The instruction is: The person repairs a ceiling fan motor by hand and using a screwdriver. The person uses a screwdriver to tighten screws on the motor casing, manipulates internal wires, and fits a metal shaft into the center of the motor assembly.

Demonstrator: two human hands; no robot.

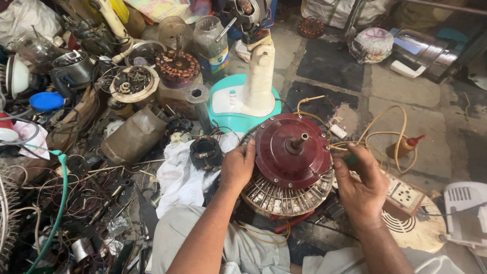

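The work surface is a stained stone-slab floor [406, 96] in a cluttered repair shop. Loose wires, tools and scrap parts cover its left side; a switchboard [403, 193] lies at the right, near a white plastic housing [466, 213].

A fan motor [289, 167] rests on the floor between the person's knees, shaft pointing up. Its dark red cover sits on a ring of laminated stator slots. Yellow leads [385, 132] run from its right side in loops over the floor.

The left hand [237, 166] grips the motor's left rim, fingers curled onto the red cover. The right hand [361, 187] is closed around a green-handled tool [349, 159], touching the motor's right edge; the tool's tip is hidden.

Containers:
- A steel bowl [144, 50] at upper left; contents cannot be made out.
- A round tray [133, 83] holds small dark metal parts.
- A clear plastic jar [210, 43] stands behind a copper-wound stator [177, 66].
- A small squeeze bottle [404, 145] with a red cap lies just beside the leads.

A teal fan base [228, 109] with a white column stands just behind the motor. A white cloth [180, 175] lies beside the left hand, with a small black stator [205, 152] resting on it.
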